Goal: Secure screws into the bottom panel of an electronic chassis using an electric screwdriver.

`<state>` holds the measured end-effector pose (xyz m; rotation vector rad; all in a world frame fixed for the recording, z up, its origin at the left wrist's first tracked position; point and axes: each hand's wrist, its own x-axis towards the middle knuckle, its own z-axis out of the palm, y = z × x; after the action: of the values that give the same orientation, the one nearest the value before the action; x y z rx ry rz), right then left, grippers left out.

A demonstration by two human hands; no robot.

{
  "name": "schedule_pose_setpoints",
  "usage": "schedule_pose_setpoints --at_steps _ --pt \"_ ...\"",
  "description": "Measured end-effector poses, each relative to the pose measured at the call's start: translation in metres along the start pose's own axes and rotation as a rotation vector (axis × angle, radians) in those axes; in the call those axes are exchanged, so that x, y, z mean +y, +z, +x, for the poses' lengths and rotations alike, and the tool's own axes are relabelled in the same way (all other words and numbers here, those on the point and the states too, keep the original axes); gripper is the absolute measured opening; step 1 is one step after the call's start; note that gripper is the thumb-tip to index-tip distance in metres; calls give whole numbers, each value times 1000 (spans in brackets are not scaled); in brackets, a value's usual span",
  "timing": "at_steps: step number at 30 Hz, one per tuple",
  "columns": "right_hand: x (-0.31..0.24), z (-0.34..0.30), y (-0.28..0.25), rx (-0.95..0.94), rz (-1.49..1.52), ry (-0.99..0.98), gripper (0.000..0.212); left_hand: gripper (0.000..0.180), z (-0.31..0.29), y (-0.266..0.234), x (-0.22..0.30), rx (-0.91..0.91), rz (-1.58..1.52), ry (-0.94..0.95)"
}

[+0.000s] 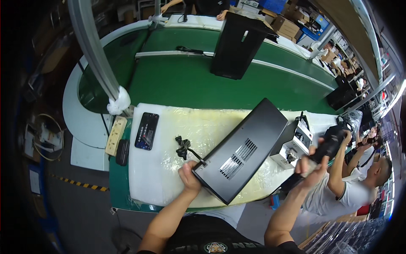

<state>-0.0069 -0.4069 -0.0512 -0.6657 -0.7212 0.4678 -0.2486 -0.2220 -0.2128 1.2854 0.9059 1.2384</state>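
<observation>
Workshop floor [80, 207], grey, marked with striped tape [78, 182]. Green belt [177, 80], white-rimmed, set across the far side of the bench [119, 186]; on it are placed a tall black cabinet [239, 46] and a black cord [189, 50]. Metal post [95, 46] at left, its foot bound in white wrapping [119, 101].

Bench top: covered by pale padding [146, 180] under clear film. On its left part is laid a dark, phone-shaped slab [146, 131]; beside the padding, a cream power strip [115, 135] and a small black block [122, 152].

Principal item: one black case [258, 133], slotted in two patches, held aslant over the middle of the padding, its far end toward the belt. From its near left corner a plug lead [182, 147] is run out, bunched on the padding.

Left hand [190, 177]: closed on that corner, thumb and fingers pinching the edge; fingertips underneath are hidden. Right hand [311, 171]: fingers curled about a black tool [329, 146], blurred; exact finger placement cannot be told. White box [282, 161], holding small parts, stood between case and tool. Co-worker [338, 190] in a white shirt, seen at right.
</observation>
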Motion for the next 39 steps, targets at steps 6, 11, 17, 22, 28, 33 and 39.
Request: schedule_pose_setpoints --at_steps 6,11,17,22,28,33,39 --pt "71 -51 -77 258 38 456 51 47 47 4 -5 180 -122 -135" --pt "120 -103 -123 274 151 755 49 42 71 13 15 337 -740 -533" --pt "134 -104 -117 238 292 664 53 43 93 25 81 195 -996 -373" --pt "130 -101 -123 219 308 692 54 28 160 59 132 19 -923 -200" --pt "124 -97 -117 212 310 697 56 21 268 130 156 200 -744 -254" --pt "126 -94 -120 198 354 717 54 27 343 174 143 187 -670 -400" --pt "127 -99 -124 212 359 716 52 24 286 169 148 -126 -466 -148"
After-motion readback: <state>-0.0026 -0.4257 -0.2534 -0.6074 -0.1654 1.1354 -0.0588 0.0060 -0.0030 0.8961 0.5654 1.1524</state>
